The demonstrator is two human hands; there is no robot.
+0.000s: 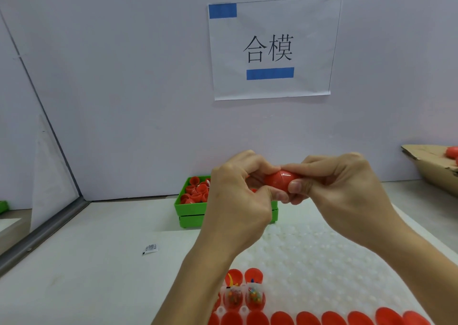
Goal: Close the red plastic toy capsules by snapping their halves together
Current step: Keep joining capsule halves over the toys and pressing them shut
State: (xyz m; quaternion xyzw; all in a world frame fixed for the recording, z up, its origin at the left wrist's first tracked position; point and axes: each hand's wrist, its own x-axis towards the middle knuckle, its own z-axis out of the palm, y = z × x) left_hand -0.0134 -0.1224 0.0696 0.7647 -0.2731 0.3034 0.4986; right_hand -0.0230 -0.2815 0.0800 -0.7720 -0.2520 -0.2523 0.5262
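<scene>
Red capsule (280, 180): held above the table, pinched at one end by the left hand (238, 200) and at the other by the right hand (347, 190), halves joined at a visible seam. Green bin (190, 211) of red halves: set against the back wall. White bubbled tray (322, 262): bare in the middle, red halves (307, 318) lined along its near edge. Cardboard box (431, 168): at the right edge.

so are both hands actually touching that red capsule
Touching. The head view shows the left hand and right hand each pinching one end of the red capsule, with fingers curled against its shell and no gap showing.
</scene>
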